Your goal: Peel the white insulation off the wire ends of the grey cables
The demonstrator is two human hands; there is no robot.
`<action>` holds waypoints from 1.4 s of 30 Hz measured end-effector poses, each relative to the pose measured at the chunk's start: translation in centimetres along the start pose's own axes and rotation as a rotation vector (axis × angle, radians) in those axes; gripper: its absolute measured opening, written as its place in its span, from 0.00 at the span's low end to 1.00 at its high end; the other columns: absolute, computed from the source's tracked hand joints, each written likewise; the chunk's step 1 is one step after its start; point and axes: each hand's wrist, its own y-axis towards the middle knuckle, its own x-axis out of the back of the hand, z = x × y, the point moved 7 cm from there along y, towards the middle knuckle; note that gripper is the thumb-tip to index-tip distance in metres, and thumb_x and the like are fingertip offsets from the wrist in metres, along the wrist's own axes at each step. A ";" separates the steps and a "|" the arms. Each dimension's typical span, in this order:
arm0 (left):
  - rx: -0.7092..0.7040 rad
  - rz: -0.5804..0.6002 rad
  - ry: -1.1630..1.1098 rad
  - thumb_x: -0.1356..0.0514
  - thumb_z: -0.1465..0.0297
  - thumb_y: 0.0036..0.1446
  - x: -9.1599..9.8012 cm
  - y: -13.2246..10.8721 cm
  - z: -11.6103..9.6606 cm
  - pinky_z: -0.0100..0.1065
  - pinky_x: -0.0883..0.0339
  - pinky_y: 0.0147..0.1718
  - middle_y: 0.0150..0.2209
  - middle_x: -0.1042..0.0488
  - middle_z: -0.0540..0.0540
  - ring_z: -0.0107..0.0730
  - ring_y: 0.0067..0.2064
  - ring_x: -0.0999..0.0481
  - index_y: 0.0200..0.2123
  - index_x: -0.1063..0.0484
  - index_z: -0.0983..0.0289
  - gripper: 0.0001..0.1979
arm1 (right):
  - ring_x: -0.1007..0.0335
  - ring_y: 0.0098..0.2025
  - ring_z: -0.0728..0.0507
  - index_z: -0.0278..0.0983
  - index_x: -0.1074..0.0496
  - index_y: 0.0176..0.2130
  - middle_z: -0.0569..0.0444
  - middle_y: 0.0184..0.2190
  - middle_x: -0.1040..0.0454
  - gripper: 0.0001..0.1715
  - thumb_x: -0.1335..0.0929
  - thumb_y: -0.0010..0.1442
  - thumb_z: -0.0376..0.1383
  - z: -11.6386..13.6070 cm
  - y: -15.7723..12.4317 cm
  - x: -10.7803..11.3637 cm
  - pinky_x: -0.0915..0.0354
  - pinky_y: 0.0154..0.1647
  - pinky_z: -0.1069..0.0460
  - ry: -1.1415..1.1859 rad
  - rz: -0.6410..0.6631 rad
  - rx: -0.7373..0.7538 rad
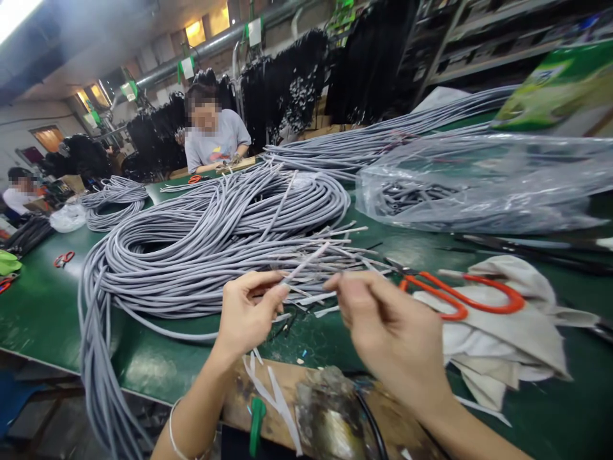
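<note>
My left hand [246, 313] pinches the end of a thin grey cable [306, 262] between thumb and fingers, just above the green table [43, 306]. My right hand [387, 326] is close beside it, fingers curled in a pinch near the same cable end; what it holds is blurred. A big coil of grey cables [211, 236] lies right behind both hands, its cut ends fanned out toward them. Red-handled scissors [460, 297] rest on a white cloth [517, 326] to the right of my right hand.
A clear plastic bag of cables [479, 185] lies at the right rear. A wooden board [311, 409] with tape strips sits at the near edge. Another person [213, 137] works across the table; more scissors [63, 259] lie at left. Black cable bundles hang behind.
</note>
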 end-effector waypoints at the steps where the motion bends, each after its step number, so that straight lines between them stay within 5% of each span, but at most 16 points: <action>1: -0.036 0.005 0.013 0.36 0.65 0.46 0.0 0.0 -0.2 0.24 0.43 0.15 0.22 0.31 0.51 0.19 0.18 0.38 0.30 0.22 0.69 0.13 | 0.33 0.23 0.49 0.39 0.30 0.31 0.56 0.22 0.28 0.11 0.39 0.62 0.35 1.0 -0.1 0.0 0.39 0.24 0.54 -0.087 0.028 0.135; 4: -0.139 0.022 0.099 0.38 0.68 0.49 0.0 -0.3 -0.8 0.26 0.42 0.18 0.22 0.30 0.52 0.21 0.20 0.36 0.33 0.21 0.68 0.10 | 0.33 0.25 0.48 0.41 0.27 0.35 0.56 0.23 0.26 0.08 0.35 0.58 0.30 3.4 -0.5 0.5 0.43 0.27 0.51 -0.375 -0.007 0.480; 7: -0.240 0.031 0.231 0.40 0.72 0.51 -0.2 -0.6 -1.6 0.28 0.38 0.25 0.25 0.25 0.55 0.27 0.26 0.31 0.33 0.20 0.66 0.08 | 0.35 0.25 0.47 0.41 0.27 0.37 0.56 0.22 0.25 0.10 0.32 0.55 0.28 4.3 -0.2 1.3 0.48 0.29 0.48 -0.582 -0.100 0.651; 16: -0.312 0.046 0.383 0.41 0.74 0.53 -0.6 -0.9 -2.4 0.29 0.35 0.29 0.29 0.23 0.56 0.30 0.28 0.28 0.32 0.21 0.65 0.08 | 0.32 0.24 0.49 0.43 0.29 0.28 0.62 0.22 0.23 0.10 0.34 0.56 0.29 4.9 0.1 0.8 0.49 0.32 0.47 -0.690 -0.018 0.781; 31: -0.298 0.048 0.398 0.41 0.73 0.53 -0.5 -1.0 -2.3 0.29 0.36 0.28 0.28 0.23 0.56 0.30 0.28 0.28 0.31 0.21 0.64 0.08 | 0.32 0.24 0.47 0.43 0.30 0.31 0.61 0.23 0.23 0.08 0.33 0.56 0.28 4.8 0.0 0.6 0.50 0.33 0.47 -0.598 0.002 0.758; 36: -0.207 0.088 0.326 0.42 0.72 0.53 -0.5 -0.6 -1.4 0.28 0.39 0.24 0.25 0.25 0.55 0.28 0.25 0.31 0.29 0.21 0.65 0.08 | 0.36 0.24 0.47 0.41 0.32 0.30 0.59 0.23 0.24 0.06 0.34 0.59 0.31 3.1 0.6 0.3 0.48 0.32 0.48 -0.423 0.045 0.613; 42: -0.051 0.181 0.142 0.39 0.64 0.50 -0.6 -0.3 -0.3 0.27 0.49 0.16 0.20 0.31 0.52 0.21 0.17 0.42 0.28 0.22 0.69 0.12 | 0.34 0.26 0.47 0.40 0.30 0.26 0.58 0.22 0.26 0.11 0.35 0.60 0.40 -0.3 1.7 -0.9 0.44 0.32 0.49 -0.062 0.248 0.281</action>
